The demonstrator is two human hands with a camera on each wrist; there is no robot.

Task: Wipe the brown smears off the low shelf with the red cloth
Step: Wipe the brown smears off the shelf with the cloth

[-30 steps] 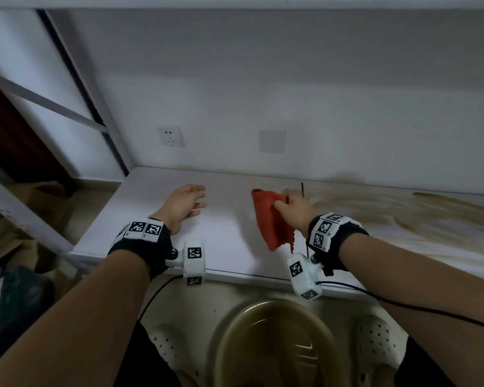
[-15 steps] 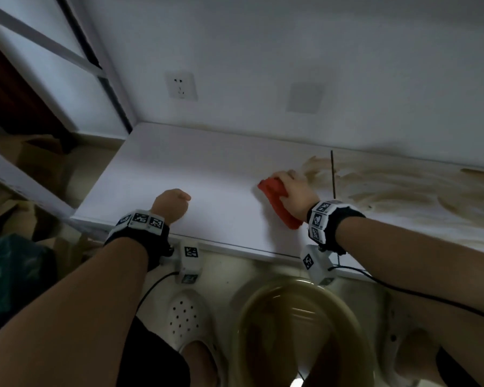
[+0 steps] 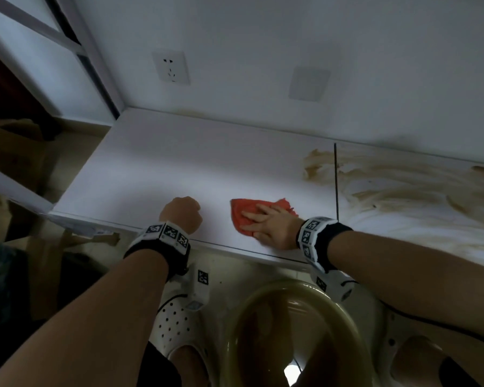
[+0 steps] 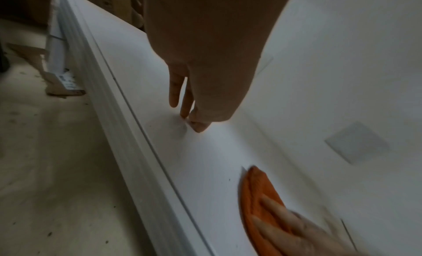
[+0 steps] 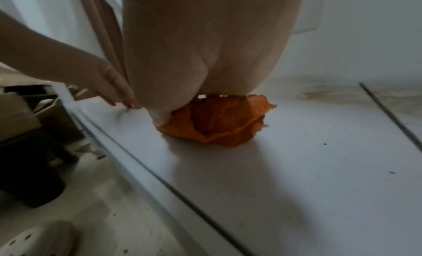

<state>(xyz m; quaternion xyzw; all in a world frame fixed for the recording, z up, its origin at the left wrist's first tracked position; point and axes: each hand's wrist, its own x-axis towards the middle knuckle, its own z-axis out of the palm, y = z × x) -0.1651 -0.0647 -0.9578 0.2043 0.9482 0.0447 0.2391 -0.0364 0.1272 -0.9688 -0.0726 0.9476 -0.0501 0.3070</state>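
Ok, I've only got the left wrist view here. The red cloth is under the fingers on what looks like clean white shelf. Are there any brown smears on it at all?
Observer: Yes. The head view shows brown smears across the shelf, to the right of the red cloth.
Operator: Is the cloth on them?
Observer: No. The right hand presses it flat on clean surface left of a dark seam, apart from the smears.
Operator: Anything below the shelf?
Observer: A basin, brownish inside, sits on the floor under the front edge.
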